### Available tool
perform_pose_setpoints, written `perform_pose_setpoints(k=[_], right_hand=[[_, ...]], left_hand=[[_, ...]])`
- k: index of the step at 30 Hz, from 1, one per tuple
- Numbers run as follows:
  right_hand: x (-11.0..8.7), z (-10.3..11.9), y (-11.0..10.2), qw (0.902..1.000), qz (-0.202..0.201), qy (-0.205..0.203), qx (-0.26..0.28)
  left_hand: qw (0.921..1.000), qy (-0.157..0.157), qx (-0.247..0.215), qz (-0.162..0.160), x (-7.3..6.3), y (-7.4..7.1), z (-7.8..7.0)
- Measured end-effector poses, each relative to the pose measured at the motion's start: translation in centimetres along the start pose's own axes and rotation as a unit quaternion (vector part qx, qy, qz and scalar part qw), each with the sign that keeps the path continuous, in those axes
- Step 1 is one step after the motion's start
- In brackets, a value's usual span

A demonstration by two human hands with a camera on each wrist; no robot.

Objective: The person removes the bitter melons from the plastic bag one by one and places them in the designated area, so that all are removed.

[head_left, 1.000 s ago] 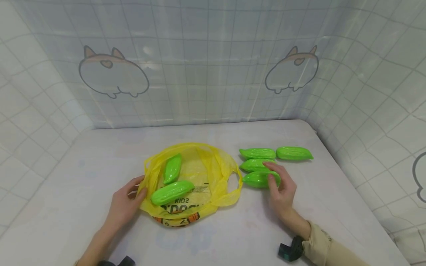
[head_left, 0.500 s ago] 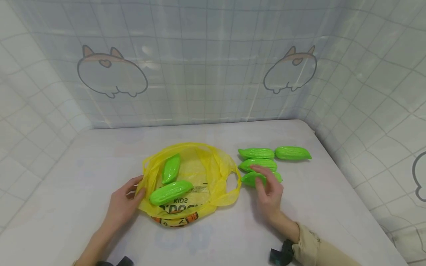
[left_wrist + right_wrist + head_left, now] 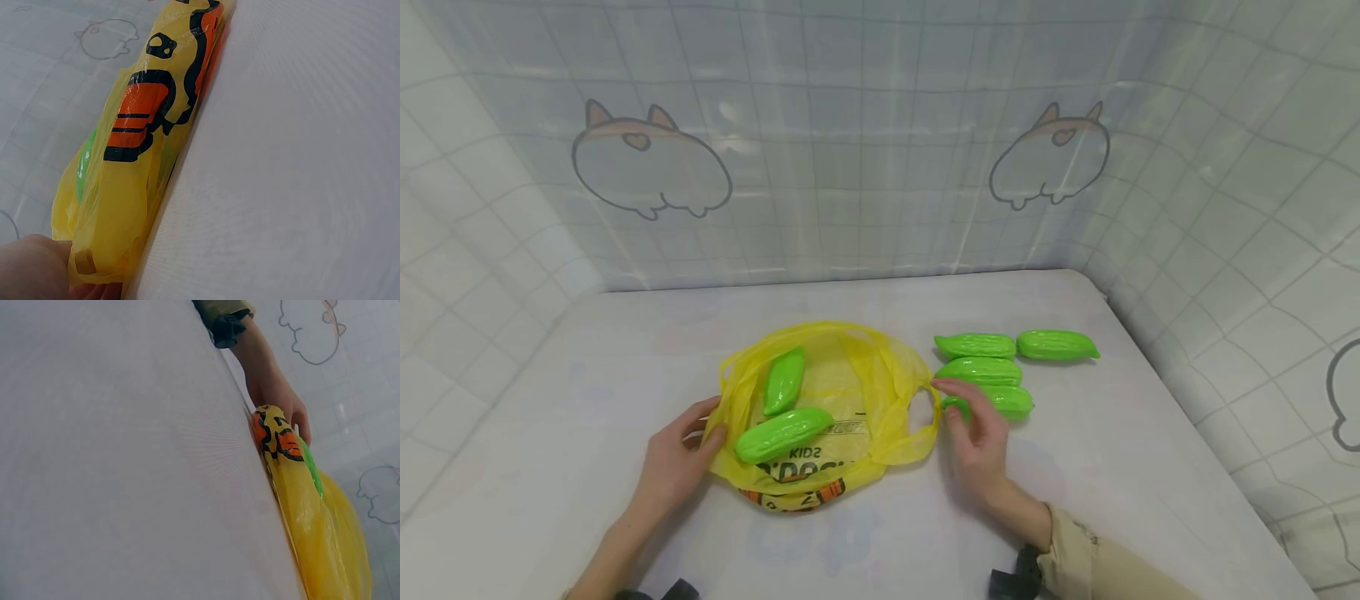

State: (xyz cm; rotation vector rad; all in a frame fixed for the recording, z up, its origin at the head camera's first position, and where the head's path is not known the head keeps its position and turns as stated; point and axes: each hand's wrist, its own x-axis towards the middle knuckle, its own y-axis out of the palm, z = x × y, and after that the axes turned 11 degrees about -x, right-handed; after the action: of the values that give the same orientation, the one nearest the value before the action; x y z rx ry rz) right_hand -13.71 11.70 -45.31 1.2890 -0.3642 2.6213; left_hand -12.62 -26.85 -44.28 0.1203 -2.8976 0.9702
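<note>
My left hand (image 3: 677,454) pinches the left rim of a yellow plastic bag (image 3: 887,442), which lies with its mouth spread on the table. Inside are two glossy green bitter melons, one upper (image 3: 785,379) and one lower (image 3: 784,435). At the bag's right handle loop, my right hand (image 3: 981,450) has its thumb and index finger apart, fingertips at the loop's edge. Behind those fingers a bitter melon (image 3: 1011,403) is partly covered. The left wrist view has part of the left hand (image 3: 34,269) at the bag's edge. No right fingers show in the right wrist view.
More bitter melons lie at the right: one (image 3: 985,370) behind the nearest, then a back pair, left (image 3: 976,345) and right (image 3: 1058,345). The white table (image 3: 850,550) meets a curtain (image 3: 865,167) with a grid pattern at its back and right.
My right hand has moved left off the nearest bitter melon to the bag's right handle, leaving the melon on the table. The left hand has kept its place on the rim.
</note>
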Motion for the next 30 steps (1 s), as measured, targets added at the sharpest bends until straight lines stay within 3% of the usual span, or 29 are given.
perform_pose_setpoints(k=[15,19,27,30], right_hand=[[-0.2,0.5,2.2,0.9979,0.063,0.01,0.011],[-0.3,0.7,2.4,0.9966,0.075,0.032,0.011],[-0.6,1.5,3.7,0.9902,0.113,0.051,-0.064],[-0.7,1.9,4.4,0.9865,0.132,0.073,-0.064]], left_hand=[[0.9999,-0.012,0.002,0.008,0.2,0.1,0.0],[0.9999,-0.013,0.0,0.009,0.2,0.1,0.0],[1.0,-0.005,0.003,0.003,0.1,0.0,0.1],[1.0,-0.003,0.004,0.001,0.0,0.0,0.2]])
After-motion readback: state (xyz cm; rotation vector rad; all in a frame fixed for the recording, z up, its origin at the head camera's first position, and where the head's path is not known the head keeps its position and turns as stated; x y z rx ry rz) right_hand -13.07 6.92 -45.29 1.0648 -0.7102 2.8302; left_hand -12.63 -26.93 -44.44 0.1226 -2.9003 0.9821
